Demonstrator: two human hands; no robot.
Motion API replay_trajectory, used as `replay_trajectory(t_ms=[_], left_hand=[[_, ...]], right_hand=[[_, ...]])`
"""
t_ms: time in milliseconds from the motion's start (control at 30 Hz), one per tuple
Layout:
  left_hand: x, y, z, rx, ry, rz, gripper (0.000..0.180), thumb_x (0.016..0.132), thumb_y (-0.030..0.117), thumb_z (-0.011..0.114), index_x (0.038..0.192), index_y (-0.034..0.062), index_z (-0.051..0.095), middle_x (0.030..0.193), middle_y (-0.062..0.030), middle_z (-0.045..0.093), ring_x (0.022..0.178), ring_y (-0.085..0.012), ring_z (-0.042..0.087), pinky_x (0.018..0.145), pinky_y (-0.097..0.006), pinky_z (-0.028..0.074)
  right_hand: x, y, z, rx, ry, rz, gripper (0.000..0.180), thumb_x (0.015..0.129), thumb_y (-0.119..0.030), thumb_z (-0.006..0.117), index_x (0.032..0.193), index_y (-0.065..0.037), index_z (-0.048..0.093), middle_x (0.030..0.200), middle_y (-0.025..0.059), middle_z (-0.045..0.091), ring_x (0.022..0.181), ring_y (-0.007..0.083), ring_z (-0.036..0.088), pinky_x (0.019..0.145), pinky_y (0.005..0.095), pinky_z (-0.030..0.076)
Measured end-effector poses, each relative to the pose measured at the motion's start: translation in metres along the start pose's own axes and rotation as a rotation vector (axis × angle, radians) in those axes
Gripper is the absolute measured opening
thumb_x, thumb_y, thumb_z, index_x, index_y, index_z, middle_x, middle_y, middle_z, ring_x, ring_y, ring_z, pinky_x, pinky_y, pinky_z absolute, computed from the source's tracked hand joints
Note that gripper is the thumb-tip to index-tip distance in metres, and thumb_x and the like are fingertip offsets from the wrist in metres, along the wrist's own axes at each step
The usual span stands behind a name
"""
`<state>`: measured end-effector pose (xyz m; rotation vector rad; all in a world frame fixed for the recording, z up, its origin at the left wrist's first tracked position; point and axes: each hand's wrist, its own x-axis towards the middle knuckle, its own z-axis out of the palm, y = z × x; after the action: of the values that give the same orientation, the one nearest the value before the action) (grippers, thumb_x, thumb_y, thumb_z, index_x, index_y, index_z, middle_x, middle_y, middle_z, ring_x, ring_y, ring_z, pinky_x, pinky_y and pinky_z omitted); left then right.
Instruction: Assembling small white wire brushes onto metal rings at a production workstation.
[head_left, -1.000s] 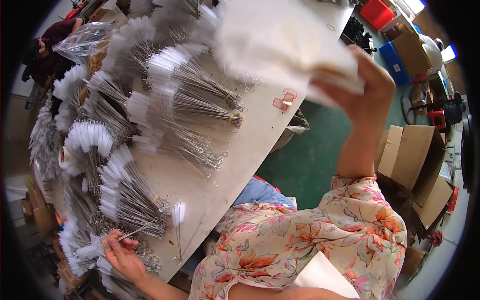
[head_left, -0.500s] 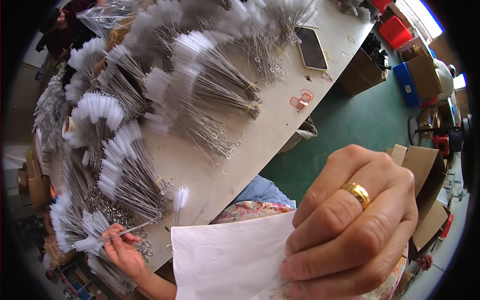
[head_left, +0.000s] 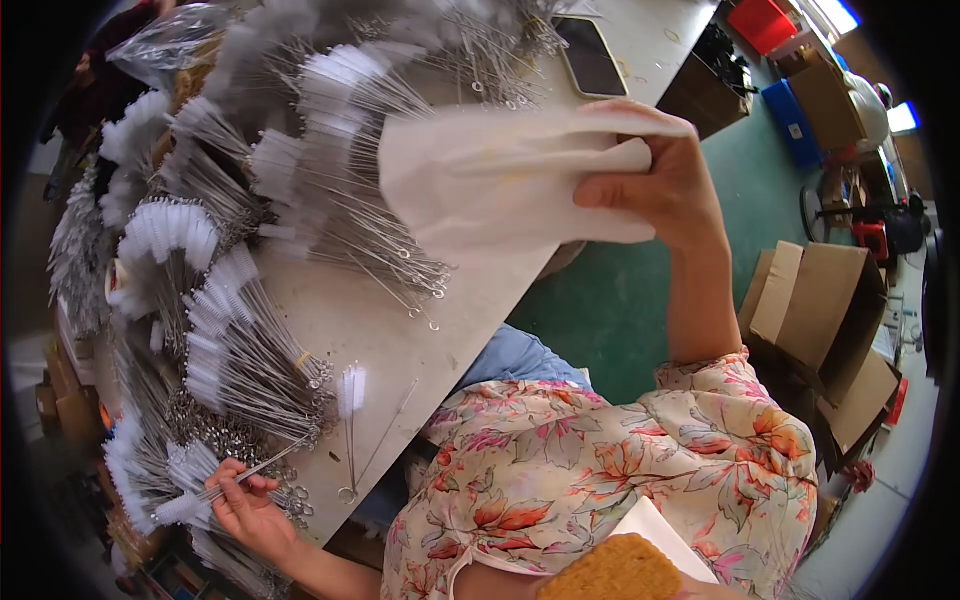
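Wire brush (head_left: 215, 482) pinched in left hand (head_left: 248, 508) at the table's (head_left: 360, 330) near left corner, likely mid-sorting; next move probably needs it laid with a bundle (head_left: 245, 355). Right hand (head_left: 665, 175) clamped on white cloth (head_left: 500, 180) above the right edge. Brown cartons (head_left: 820, 320) on green floor right; red bin (head_left: 762, 22), blue bin (head_left: 795, 122) farther off.

Both arms spread wide, one low, one high.

Left hand (head_left: 245, 505) down near the lower left, palm turned up, fingers curled, thumb and fingertips pinched together on something thin. Left forearm running in from the bottom edge. Right hand (head_left: 655, 175) raised high at upper right, fingers folded over, thumb pressed in, clenched firmly. Right forearm bare and almost upright, rising out of a short floral sleeve at the elbow.
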<state>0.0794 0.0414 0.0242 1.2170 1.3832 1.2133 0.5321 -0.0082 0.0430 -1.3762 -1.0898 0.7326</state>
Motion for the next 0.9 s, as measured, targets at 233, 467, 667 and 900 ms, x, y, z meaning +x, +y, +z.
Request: replay_trajectory(t_ms=[233, 467, 667, 900], left_hand=[[0.011, -0.001, -0.002, 0.048, -0.099, 0.012, 0.018, 0.095, 0.019, 0.041, 0.096, 0.0024, 0.048, 0.099, -0.0076, 0.052, 0.064, -0.0082, 0.047, 0.052, -0.021, 0.044], [0.013, -0.002, 0.005, 0.039, -0.143, 0.006, 0.018, 0.095, 0.019, 0.041, 0.096, 0.0023, 0.048, 0.099, -0.0079, 0.052, 0.064, -0.0080, 0.047, 0.053, -0.021, 0.045], [0.010, -0.002, 0.003, 0.063, -0.116, 0.009, 0.018, 0.095, 0.019, 0.041, 0.095, 0.0024, 0.048, 0.098, -0.0081, 0.051, 0.064, -0.0075, 0.047, 0.053, -0.020, 0.045], [0.011, -0.004, 0.003, 0.058, -0.105, -0.010, 0.017, 0.095, 0.019, 0.042, 0.094, 0.0034, 0.049, 0.098, -0.0071, 0.052, 0.064, -0.0074, 0.047, 0.052, -0.020, 0.044]], right_hand=[[-0.019, 0.034, -0.022, 0.279, -0.028, 0.277, 0.047, 0.070, -0.012, 0.076, 0.109, 0.004, 0.056, 0.100, 0.0072, 0.062, 0.089, 0.0119, 0.059, 0.081, 0.0255, 0.047], [-0.023, 0.049, -0.023, 0.334, 0.009, 0.277, 0.043, 0.071, -0.013, 0.075, 0.107, 0.002, 0.056, 0.094, 0.0081, 0.064, 0.078, 0.0102, 0.062, 0.070, 0.0228, 0.051], [-0.021, 0.065, -0.028, 0.429, 0.066, 0.341, 0.038, 0.075, -0.011, 0.071, 0.107, 0.001, 0.055, 0.092, 0.0078, 0.064, 0.076, 0.0088, 0.062, 0.068, 0.0212, 0.051], [-0.006, 0.093, -0.070, 0.389, 0.188, 0.246, 0.036, 0.079, -0.013, 0.066, 0.110, 0.001, 0.054, 0.099, 0.0084, 0.062, 0.083, 0.0147, 0.062, 0.073, 0.0268, 0.051]])
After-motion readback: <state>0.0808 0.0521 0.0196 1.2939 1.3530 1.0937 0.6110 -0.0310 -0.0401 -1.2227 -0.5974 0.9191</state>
